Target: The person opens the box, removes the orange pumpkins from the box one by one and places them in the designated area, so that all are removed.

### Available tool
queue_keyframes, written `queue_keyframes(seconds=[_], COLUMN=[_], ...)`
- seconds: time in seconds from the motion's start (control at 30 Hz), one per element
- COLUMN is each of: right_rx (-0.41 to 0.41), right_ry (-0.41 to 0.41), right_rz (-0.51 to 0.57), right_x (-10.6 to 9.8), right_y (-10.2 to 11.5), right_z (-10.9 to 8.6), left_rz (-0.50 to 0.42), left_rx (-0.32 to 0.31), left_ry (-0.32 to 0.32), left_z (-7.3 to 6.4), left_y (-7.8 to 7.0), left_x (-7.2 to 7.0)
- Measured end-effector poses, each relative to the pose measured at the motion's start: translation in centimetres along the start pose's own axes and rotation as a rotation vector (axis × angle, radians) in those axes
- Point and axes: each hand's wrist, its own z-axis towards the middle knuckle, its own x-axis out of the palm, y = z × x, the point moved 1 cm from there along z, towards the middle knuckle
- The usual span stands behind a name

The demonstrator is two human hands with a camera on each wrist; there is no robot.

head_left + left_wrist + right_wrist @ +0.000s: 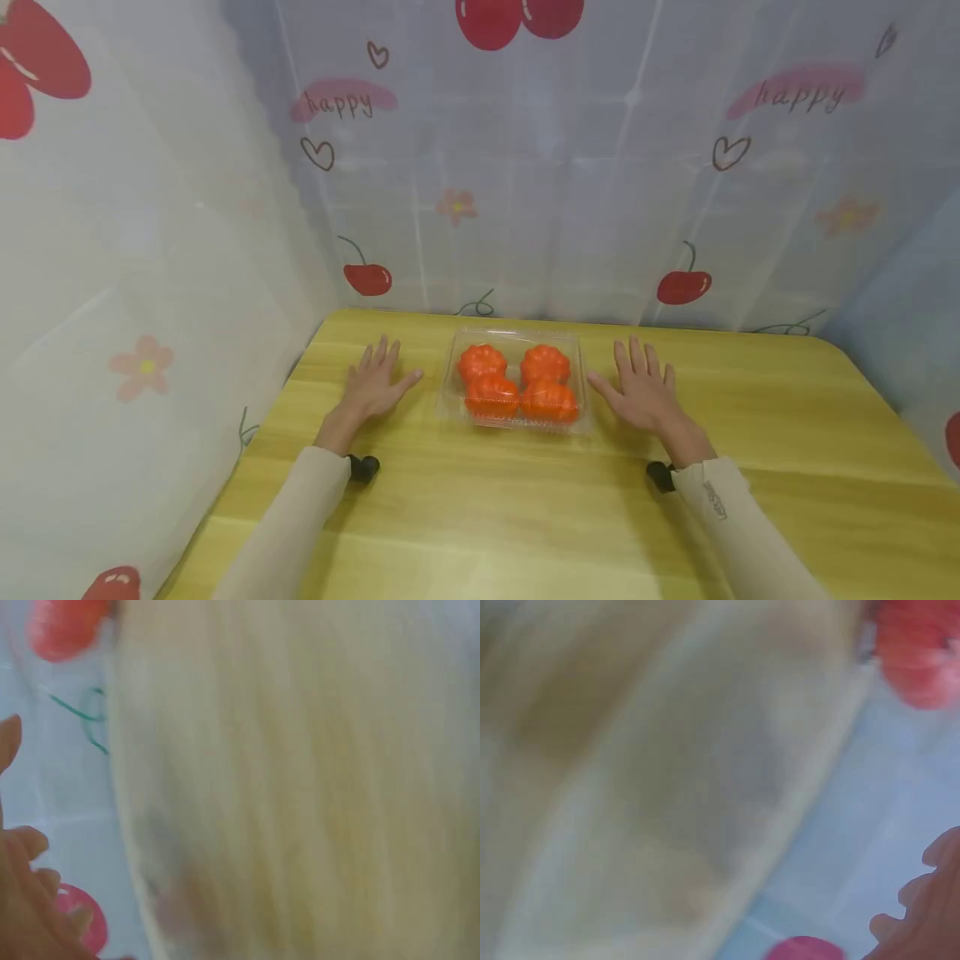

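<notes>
A clear plastic box (453, 392) sits near the far edge of the table, with several orange, ribbed, pumpkin-shaped pieces (491, 396) inside. Left of it is my left hand (375, 385), its fingers spread and the thumb toward the box, holding nothing. On the other side my right hand (641, 396) is likewise spread, its thumb tip close to the box's right side but apart from it. Each wrist view catches part of a hand at its lower corner and a blurred orange piece (66, 628) at the top. Whether the box's lid is fastened, I cannot tell.
The yellow wood-grain table (480, 508) has rounded far corners. Right behind it hangs a pale sheet (540, 225) printed with cherries, hearts and flowers, and similar sheeting encloses the left and right sides. Black wrist devices (363, 468) show at both sleeve cuffs.
</notes>
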Motion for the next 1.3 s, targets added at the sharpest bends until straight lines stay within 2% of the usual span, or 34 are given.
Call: queue_keyframes(seconds=[0.1,0.2,0.3,0.4,0.47,0.63,0.77,0.87,1.07,1.3], right_rx=[-0.054,-0.118,-0.135,-0.114,-0.09,-0.005,0.023,0.041,0.058,0.061], right_ry=[-0.046,-0.076,-0.068,-0.073,-0.095,-0.122,-0.083,-0.049,-0.038,-0.054], right_rz=[0.028,0.1,0.2,0.318,0.397,0.633,0.826,0.916,1.003,1.026], right_x=[-0.6,-1.2,-1.3,-0.5,0.2,2.1,3.4,4.2,5.2,5.4], right_y=[1.2,2.9,4.4,5.5,5.9,5.7,5.3,5.2,5.5,5.9], right_z=[-0.5,-1.0,-1.6,-2.5,-3.0,-4.2,-4.5,-4.4,-4.0,-3.7], left_rz=[-0.203,-0.493,-0.763,-0.941,-1.009,-1.076,-1.074,-1.07,-1.102,-1.146], left_rx=[0.045,0.056,0.054,0.066,0.079,0.069,0.033,0.021,0.027,0.093], left_ry=[-0.021,-0.022,-0.001,0.033,0.053,0.069,0.059,0.063,0.048,0.074], left_z=[-0.6,-1.8,-2.8,-3.7,-4.1,-4.8,-5.0,-4.9,-4.7,-4.8], left_y=[-0.7,-2.4,-4.4,-6.0,-6.8,-7.9,-8.0,-8.0,-8.2,-8.0], left_x=[0.0,-0.2,0.1,0.8,1.4,2.8,4.0,4.7,5.3,5.2])
